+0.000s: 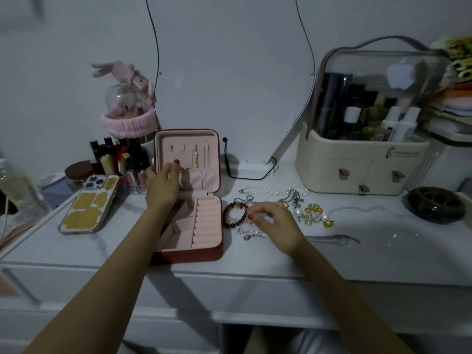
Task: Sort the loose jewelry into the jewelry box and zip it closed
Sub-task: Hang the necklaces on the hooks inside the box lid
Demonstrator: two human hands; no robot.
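The red jewelry box [214, 251] lies open on the white table, its pink-lined lid upright with a gold chain [196, 159] hanging inside. My left hand [163, 183] holds the lid's left edge, thumb inside the lining. My right hand [274, 223] lies over the loose jewelry right of the box, fingertips pinching a small piece by the red bead bracelet [233, 214]. A pearl necklace [270, 191], a silver chain [293, 196], gold and pearl earrings [313, 213] and small silver pendants [249, 235] lie around it.
A phone [88, 204] lies left of the box, with lipsticks [112, 159] and a pink-banded glass dome [127, 108] behind it. A cream cosmetics organizer [362, 164] stands back right, a dark round dish [435, 204] at far right. A mirror with a cable stands behind.
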